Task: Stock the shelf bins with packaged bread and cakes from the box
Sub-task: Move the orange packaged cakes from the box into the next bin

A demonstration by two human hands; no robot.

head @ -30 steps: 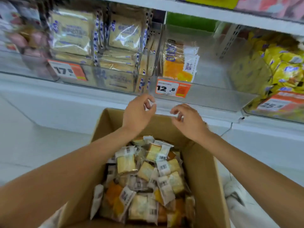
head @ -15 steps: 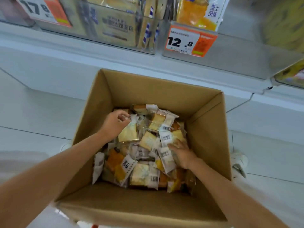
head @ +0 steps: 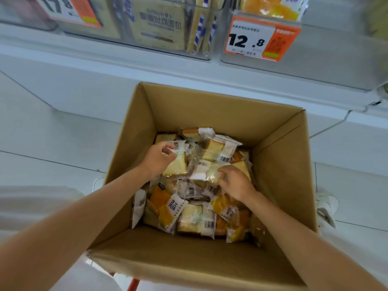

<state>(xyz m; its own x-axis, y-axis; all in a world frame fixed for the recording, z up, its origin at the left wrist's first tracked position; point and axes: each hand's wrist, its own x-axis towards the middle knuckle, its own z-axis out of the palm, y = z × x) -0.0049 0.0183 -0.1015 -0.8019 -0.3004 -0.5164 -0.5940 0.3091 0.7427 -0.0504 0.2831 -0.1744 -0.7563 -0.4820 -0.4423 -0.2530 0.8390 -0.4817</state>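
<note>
The box (head: 210,106) stands on the floor below the shelf bins (head: 315,51) and holds a loose heap of small wrapped cakes, pale yellow and orange, that covers its whole bottom. Most of the stocking therefore appears to lie ahead. Up on the shelf, the bin behind the 12.8 price tag (head: 261,37) shows one orange packet at the top edge of the view and much bare clear wall below it, so it looks able to take a good deal more. The bin to its left is packed with toast loaves (head: 159,26).

Both forearms reach down and forward into the box, hands low over the heap and apart from each other.

- **Left hand** (head: 157,160): its grip is closed, with thumb and fingers pinching the white barcoded end of a pale cake packet (head: 175,164) near the far-left side of the heap. The packet is tilted up slightly, though I cannot tell whether it is clear of the packets under it.
- **Right hand** (head: 237,183): it sits palm-down near the middle right. Its grip is curled onto the crinkled film of a clear-wrapped packet (head: 206,172).

Neither packet has left the box, so this reads as the pick-up step.
</note>
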